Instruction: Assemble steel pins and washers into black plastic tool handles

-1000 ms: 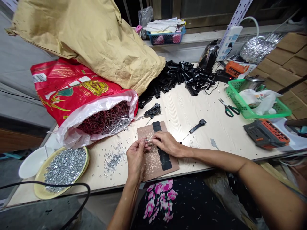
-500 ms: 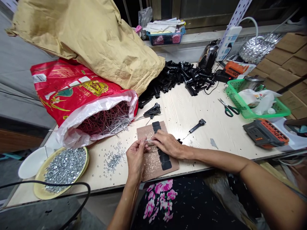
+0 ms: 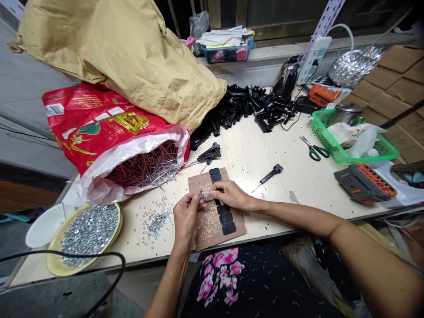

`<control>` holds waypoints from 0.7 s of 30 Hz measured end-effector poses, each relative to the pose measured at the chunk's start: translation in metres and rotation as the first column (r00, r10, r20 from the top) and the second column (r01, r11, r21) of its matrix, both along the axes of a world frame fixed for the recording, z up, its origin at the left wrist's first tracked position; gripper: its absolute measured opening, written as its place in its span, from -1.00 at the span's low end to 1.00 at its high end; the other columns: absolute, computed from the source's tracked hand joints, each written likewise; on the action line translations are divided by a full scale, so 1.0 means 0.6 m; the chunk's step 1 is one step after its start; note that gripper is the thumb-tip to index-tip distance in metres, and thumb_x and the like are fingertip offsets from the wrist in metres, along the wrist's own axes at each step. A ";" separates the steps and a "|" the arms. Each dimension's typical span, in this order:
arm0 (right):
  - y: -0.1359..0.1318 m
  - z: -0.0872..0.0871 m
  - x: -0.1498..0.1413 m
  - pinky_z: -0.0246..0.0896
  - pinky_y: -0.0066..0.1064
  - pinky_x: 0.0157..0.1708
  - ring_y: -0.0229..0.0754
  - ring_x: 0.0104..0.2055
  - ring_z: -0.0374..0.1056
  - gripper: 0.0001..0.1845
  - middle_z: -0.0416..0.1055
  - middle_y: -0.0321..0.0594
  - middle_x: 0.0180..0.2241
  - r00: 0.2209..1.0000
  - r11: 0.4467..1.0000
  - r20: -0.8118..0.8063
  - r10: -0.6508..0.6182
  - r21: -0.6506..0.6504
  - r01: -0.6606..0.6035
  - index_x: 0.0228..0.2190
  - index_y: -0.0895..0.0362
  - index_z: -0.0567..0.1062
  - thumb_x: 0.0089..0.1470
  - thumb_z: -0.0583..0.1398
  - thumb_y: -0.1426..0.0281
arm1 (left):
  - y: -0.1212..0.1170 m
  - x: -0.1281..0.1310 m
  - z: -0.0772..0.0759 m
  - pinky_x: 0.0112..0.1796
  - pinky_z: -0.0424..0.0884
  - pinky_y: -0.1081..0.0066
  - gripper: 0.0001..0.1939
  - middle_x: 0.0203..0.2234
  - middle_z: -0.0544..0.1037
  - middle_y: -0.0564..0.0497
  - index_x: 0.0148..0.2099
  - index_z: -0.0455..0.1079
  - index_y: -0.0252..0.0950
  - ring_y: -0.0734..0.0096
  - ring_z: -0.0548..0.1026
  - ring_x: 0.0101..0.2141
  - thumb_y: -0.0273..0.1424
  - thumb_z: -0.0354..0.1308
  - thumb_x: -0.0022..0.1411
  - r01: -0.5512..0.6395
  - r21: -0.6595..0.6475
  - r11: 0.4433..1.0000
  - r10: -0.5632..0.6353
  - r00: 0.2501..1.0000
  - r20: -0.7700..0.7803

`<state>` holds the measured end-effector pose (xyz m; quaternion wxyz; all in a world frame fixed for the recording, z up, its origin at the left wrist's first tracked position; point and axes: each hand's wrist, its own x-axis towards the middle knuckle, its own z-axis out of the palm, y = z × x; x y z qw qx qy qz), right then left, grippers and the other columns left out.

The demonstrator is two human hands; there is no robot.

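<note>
My left hand (image 3: 188,214) is closed, thumb and fingertips pinched on a small, thin metal piece (image 3: 202,193) that shows only in part. Right beside it, my right hand (image 3: 232,194) is also closed, its fingertips pressed together at the same spot; what they hold, if anything, is hidden. Both hands hover over or rest on a brown board (image 3: 208,238) dotted with pale specks. A row of black rounded-square pads (image 3: 229,228) runs along this board, partly covered by my right hand. Small metal washers (image 3: 157,225) lie scattered left of the board.
A yellow dish of washers (image 3: 89,234) stands at front left, below a red bag (image 3: 99,115) of long thin metal rods (image 3: 145,170). Black plastic parts (image 3: 245,106) are heaped behind. Scissors (image 3: 314,150), a green basket (image 3: 351,154) and a battery pack (image 3: 364,183) sit at right.
The thin metal rod that spanned the gap between my hands now shows less. My right hand's fingers have shifted slightly and look more upright; my left hand stays nearly in place.
</note>
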<state>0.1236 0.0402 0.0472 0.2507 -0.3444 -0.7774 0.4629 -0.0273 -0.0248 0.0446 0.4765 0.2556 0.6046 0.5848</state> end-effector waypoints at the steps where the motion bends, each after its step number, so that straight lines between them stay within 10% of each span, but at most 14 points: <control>1: 0.001 0.000 0.002 0.10 -0.50 -0.42 -0.33 -0.45 0.23 -0.74 0.33 -0.31 -0.48 1.000 1.000 0.009 -0.007 0.017 0.007 -0.43 0.20 0.41 0.21 0.08 0.31 | 0.000 0.000 -0.001 -0.46 0.31 0.54 -0.67 -0.55 0.47 0.09 -0.30 0.49 -0.38 0.61 0.36 -0.57 -0.25 0.35 -0.09 0.000 -0.001 1.000 0.000 1.000 0.015; 10: 0.008 -0.007 0.026 0.15 -0.47 -0.31 -0.28 -0.28 0.30 -0.79 0.40 -0.24 -0.31 0.992 0.956 0.088 -0.089 0.288 0.060 -0.30 0.14 0.46 0.22 0.09 0.29 | 0.001 0.008 -0.003 -0.37 0.43 0.43 -0.53 -0.49 0.51 -0.05 -0.20 0.48 -0.45 0.48 0.46 -0.48 -0.09 0.18 0.09 0.003 0.034 0.999 -0.010 0.976 0.219; 21: 0.073 -0.035 0.076 0.07 -0.46 -0.45 -0.26 -0.34 0.27 -0.67 0.39 -0.19 -0.34 0.946 0.811 0.306 -0.109 0.577 -0.093 -0.32 0.18 0.49 0.27 -0.01 0.30 | -0.007 -0.010 -0.017 -0.50 0.36 0.51 -0.52 -0.43 0.47 0.00 -0.11 0.46 -0.41 0.58 0.37 -0.54 -0.09 0.14 0.13 -0.064 -0.004 0.998 0.064 0.998 0.003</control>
